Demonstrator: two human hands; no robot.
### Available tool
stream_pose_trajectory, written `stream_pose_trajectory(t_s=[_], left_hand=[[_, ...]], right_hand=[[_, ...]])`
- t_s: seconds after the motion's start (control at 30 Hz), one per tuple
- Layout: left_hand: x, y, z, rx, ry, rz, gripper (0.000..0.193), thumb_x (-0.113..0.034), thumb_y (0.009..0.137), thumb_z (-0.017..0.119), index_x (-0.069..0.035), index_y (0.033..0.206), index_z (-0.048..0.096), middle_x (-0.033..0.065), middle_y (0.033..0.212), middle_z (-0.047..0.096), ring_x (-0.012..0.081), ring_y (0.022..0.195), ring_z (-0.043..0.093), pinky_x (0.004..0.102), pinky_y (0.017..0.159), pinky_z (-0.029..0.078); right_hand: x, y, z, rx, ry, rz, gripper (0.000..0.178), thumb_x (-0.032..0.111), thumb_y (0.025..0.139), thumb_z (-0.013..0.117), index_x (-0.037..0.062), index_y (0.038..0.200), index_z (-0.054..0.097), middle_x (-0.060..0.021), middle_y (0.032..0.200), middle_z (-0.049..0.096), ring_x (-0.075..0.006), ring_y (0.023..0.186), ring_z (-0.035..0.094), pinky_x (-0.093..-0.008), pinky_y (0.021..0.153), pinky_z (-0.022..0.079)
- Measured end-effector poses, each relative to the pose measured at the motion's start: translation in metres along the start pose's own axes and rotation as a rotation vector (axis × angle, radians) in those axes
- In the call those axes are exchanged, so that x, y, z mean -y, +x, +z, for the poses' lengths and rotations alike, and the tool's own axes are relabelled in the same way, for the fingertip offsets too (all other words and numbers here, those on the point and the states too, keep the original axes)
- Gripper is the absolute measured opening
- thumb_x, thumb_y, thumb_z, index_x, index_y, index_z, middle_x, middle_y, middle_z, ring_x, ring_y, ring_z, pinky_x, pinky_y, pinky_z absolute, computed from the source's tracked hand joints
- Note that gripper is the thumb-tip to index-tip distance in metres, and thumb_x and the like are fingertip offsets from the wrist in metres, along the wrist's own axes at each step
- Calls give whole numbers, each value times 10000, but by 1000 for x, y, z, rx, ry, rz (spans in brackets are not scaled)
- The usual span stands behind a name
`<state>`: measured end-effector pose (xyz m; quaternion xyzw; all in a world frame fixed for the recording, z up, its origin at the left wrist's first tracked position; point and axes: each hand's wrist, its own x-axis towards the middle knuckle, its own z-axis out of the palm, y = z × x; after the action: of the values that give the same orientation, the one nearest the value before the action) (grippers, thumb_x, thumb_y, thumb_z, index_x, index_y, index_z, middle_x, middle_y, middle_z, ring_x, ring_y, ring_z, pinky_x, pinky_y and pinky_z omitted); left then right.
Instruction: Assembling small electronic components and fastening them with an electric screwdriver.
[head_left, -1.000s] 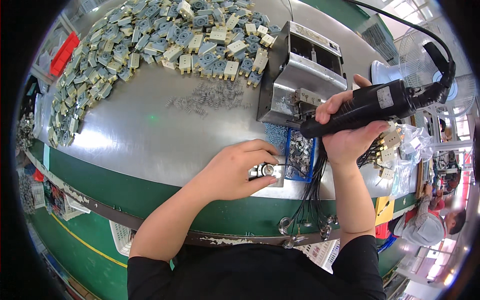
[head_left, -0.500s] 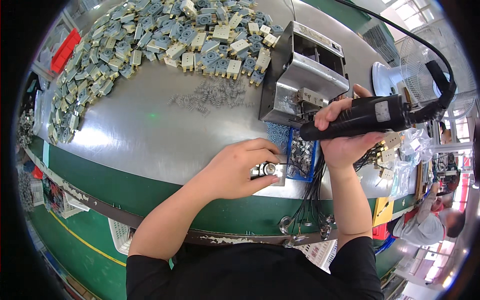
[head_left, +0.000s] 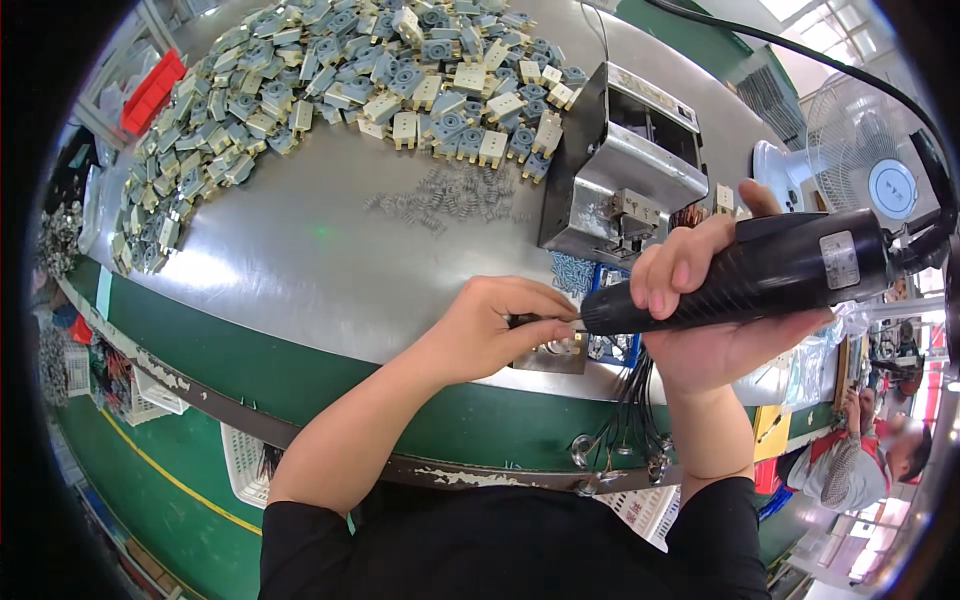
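My right hand (head_left: 705,352) is wrapped round a thick black electric screwdriver (head_left: 775,268), its cable leading off to the right. The tool lies tilted, its tip end pointing left at my left fingers. My left hand (head_left: 490,325) is closed, thumb and forefinger pinched together at that tip; what they grip is hidden. Under these fingertips sits a small metal block (head_left: 555,362) with a round shiny part on it, mostly covered by the hand. Just right of the block, a blue tray (head_left: 628,352) of small metal parts is partly hidden by the screwdriver.
Many grey-and-cream switch-like parts (head_left: 400,90) are heaped at the back left, with loose springs (head_left: 450,195) before them. A metal machine (head_left: 630,160) stands behind small screws (head_left: 572,272). Black wires (head_left: 632,410) hang over the front edge. Beyond, a fan (head_left: 892,190) and a person (head_left: 855,465) are on the right.
The screwdriver in my right hand has come down and its tip now meets my left fingers. My left thumb and forefinger have closed together. The view has shifted slightly.
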<state>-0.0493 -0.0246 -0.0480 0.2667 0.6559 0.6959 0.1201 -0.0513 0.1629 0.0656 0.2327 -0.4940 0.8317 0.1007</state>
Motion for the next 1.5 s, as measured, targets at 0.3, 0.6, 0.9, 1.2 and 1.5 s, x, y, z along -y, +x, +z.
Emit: stream_pose_trajectory(t_s=[0.3, 0.6, 0.9, 1.2, 1.5], left_hand=[[-6, -19, 5, -101, 257, -10, 130, 3, 858, 815, 0, 986, 791, 149, 983, 791, 222, 813, 742, 340, 746, 578], [-5, -14, 12, -94, 324, 125, 191, 51, 755, 851, -1, 924, 781, 148, 987, 794, 279, 864, 770, 356, 783, 602], [-1, -11, 9, -96, 513, 355, 272, 2, 645, 895, -40, 873, 753, 86, 943, 777, 294, 905, 772, 390, 808, 614], [-4, -15, 7, -109, 573, 413, 312, -13, 619, 874, -70, 900, 751, 76, 933, 768, 301, 896, 770, 394, 796, 612], [-12, -25, 14, -31, 427, 190, 338, -127, 722, 942, -55, 989, 746, 91, 936, 761, 291, 859, 754, 388, 790, 603]], right_hand=[[5, -11, 9, 26, -223, 142, 1113, 951, 851, 388, 62, 1518, 333, -118, 800, 624, -216, 661, 640, -373, 651, 559], [17, -20, 10, -20, -158, 93, 1078, 879, 894, 477, -8, 1490, 341, -114, 820, 639, -183, 699, 649, -328, 700, 546], [12, -22, 6, 53, -211, 120, 1100, 828, 890, 563, -77, 1480, 363, -114, 905, 668, -139, 732, 648, -285, 685, 514], [10, -27, 11, 95, -166, 149, 1064, 779, 890, 639, -69, 1477, 379, -121, 931, 673, -137, 751, 646, -280, 710, 507], [23, -20, 19, 65, -224, 218, 1081, 849, 879, 551, -51, 1459, 399, -115, 835, 673, -149, 674, 637, -269, 659, 504]])
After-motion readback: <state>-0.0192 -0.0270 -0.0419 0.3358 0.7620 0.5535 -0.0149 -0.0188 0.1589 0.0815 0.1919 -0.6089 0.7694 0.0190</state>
